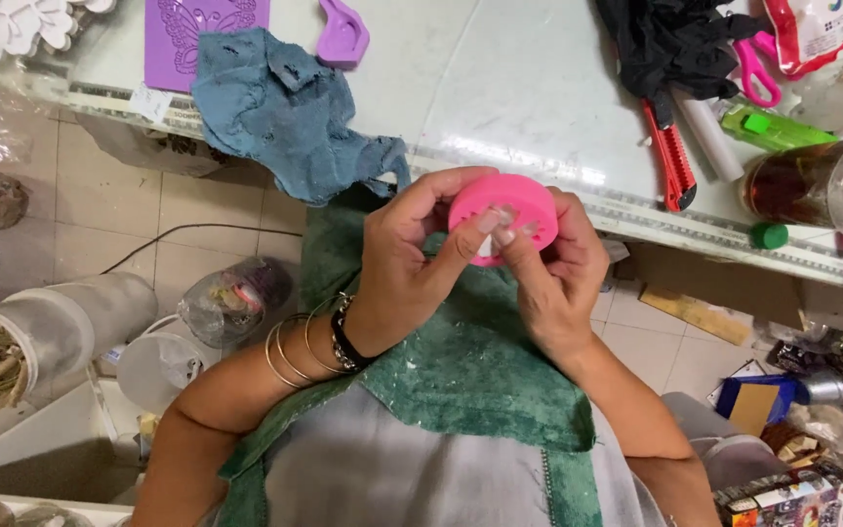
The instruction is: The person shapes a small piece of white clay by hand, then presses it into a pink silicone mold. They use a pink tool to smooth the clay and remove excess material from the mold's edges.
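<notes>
While over green cloth (461,361) | left hand (404,256), right hand (555,278): fingers gripping pink round mould (504,203)

A pale worktable (500,88) runs beyond the fingers, its metal-edged rim crossing just past them. Below lies a beige tiled floor (129,224), evenly lit, with a dark cable (197,231) trailing across it.

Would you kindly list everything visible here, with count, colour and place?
round mould: one, pink, held in both hands
rag: one, blue, table edge
flat moulds: two, purple, table's far left
utility knife: one, red, table right
scissors: one pair, pink handles, table's far right
towel: one, green, on the lap
bangles: several, gold, left wrist
left hand: on the mould
right hand: on the mould
</notes>
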